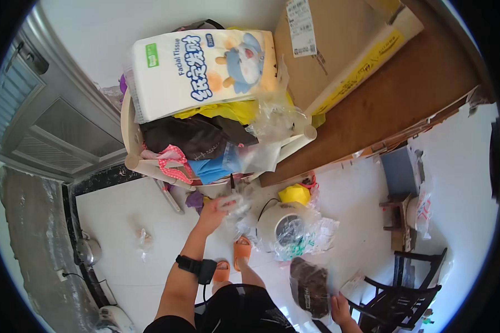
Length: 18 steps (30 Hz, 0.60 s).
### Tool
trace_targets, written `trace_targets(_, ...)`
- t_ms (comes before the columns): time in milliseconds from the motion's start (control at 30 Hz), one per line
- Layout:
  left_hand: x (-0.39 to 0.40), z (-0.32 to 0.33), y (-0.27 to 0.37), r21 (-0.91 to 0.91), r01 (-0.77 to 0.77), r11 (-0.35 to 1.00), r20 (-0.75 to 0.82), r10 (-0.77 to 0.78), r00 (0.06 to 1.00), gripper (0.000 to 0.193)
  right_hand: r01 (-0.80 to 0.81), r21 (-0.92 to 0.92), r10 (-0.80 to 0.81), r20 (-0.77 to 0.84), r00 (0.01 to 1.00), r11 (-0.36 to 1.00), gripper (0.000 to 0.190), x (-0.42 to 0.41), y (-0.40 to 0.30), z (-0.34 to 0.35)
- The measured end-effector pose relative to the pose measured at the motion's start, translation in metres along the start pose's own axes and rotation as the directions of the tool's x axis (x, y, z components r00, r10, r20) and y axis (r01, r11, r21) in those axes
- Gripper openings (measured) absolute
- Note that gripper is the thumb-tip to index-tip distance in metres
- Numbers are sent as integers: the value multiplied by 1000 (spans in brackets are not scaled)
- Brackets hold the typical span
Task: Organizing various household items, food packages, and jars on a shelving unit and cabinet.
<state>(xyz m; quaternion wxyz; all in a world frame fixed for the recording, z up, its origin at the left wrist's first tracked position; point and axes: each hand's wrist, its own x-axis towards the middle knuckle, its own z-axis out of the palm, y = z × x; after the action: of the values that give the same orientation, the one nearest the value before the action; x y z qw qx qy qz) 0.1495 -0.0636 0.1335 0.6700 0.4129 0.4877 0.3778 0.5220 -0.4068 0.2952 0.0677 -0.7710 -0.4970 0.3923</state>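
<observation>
My left hand [212,214] grips crumpled clear plastic [238,205] below the front of a cream-coloured rack [134,161]. Low at the right, the fingers of my right hand [341,309] hold the edge of a clear plastic bag with a folded dark brown textile item [310,287] inside. The rack is heaped with dark cloth [187,133], a blue folded cloth [212,168] and a pink checked cloth [174,162]. On top of the heap lies a large pack of facial tissue [162,83]. More clear plastic [275,118] hangs over the rack's right side.
A cardboard box [329,45] stands on a brown wooden surface [400,108]. On the floor are a round white appliance [271,220] draped with plastic, a small plastic bag [143,239] and a metal pot [89,249]. A black chair [400,301] stands at the right, a grey door [66,120] at the left.
</observation>
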Motion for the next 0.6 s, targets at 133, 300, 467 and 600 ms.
trace_targets(133,-37,19,34,-229,-111,967,191,157,969,29,321,-96,-302,170,938,942,31,49,-80,-12)
trace_targets(300,-80,53,41,-483,123,867,131,-68,989,37,674,-207,-562,412,717,709,27,129,-166,-1)
trace_targets(467,-130,92,33,-153,247,957,409,-166,897,46,782,-161,-659,454,600,602,21,145,-197,13)
trace_targets(600,-147,95,46,-112,155,981,407,-97,908,49,790,-30,-699,447,558,612,20,147,-188,36)
